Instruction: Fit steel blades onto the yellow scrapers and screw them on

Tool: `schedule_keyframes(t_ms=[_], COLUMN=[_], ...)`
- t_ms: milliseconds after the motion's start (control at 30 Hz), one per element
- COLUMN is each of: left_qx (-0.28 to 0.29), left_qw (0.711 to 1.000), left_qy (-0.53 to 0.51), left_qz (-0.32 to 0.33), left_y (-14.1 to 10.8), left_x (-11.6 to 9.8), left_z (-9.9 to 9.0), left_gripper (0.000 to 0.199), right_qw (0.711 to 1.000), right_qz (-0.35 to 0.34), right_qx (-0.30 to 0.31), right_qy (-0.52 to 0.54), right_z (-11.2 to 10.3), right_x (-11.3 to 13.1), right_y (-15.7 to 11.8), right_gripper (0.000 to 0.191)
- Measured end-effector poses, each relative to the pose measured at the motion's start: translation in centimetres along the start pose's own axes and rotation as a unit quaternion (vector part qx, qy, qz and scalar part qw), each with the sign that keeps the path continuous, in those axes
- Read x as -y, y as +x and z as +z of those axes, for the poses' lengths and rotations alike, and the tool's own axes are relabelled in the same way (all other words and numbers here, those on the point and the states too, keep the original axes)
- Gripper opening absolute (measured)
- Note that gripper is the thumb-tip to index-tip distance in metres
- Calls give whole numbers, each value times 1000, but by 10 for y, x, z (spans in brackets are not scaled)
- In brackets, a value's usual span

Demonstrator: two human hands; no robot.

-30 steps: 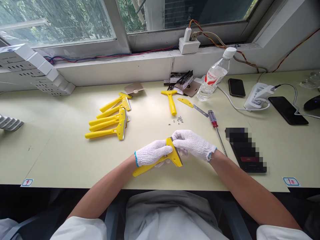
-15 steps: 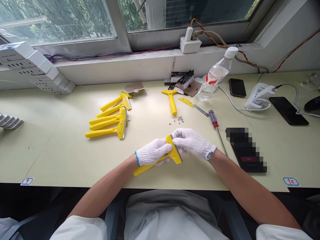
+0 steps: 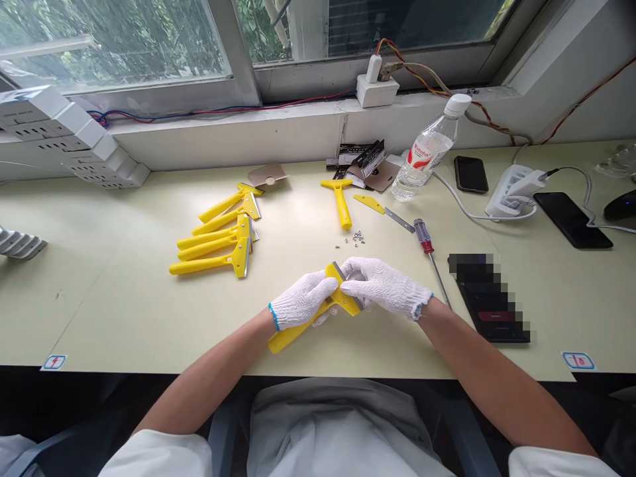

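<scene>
"What hems the hands in on the counter (image 3: 139,324)?"

"From my remote post, I see its near edge running just short of the handle end of the held scraper (image 3: 346,305), and a sill (image 3: 223,144) closing off the back. Room to move opens to the left of the gloved left hand (image 3: 301,301); the group of spare scrapers (image 3: 209,266) lies well apart, farther back. The gloved right hand (image 3: 385,286) has less: a screwdriver (image 3: 423,235) lies near its cuff, a phone (image 3: 489,308) just beyond. Loose screws (image 3: 358,236) sit just past its knuckles."

"And the held scraper against the fingers?"

"It slants between both hands, handle toward the near edge, head beside the right. I see the left fingers wrapped about its neck, thumb on top, others beneath. The right fingers pinch the head's far edge, thumb in front, the rest partly hidden behind. I cannot tell whether the handle touches the counter."
</scene>
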State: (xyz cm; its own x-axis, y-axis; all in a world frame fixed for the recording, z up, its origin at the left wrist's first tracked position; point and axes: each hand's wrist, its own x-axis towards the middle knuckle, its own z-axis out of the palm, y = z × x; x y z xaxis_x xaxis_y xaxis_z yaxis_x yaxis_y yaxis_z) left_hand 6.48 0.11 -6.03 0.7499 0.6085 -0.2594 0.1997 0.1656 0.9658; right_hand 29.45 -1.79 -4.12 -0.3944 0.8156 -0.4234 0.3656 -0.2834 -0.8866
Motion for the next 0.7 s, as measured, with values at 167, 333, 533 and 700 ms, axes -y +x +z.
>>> schedule_keyframes(t_ms=[167,333,533,700], left_qx=[-3,8,-49,-66], left_qw=[999,996,992,991], left_qy=[-53,-88,-116,-120], left_qz=[5,2,-11,-2], left_y=[1,3,8,9], left_x=[0,0,5,5], left_z=[2,1,0,2], left_gripper=[31,29,32,28], right_qw=[999,999,881,851], right_qz=[-15,-31,-108,-108], right_qx=[-30,-33,-366,-371], right_qy=[4,11,-279,-356], right_z=[5,1,-18,-26], right_x=[-1,-3,-25,-38], right_y=[2,5,24,39], right_gripper=[21,23,18,26])
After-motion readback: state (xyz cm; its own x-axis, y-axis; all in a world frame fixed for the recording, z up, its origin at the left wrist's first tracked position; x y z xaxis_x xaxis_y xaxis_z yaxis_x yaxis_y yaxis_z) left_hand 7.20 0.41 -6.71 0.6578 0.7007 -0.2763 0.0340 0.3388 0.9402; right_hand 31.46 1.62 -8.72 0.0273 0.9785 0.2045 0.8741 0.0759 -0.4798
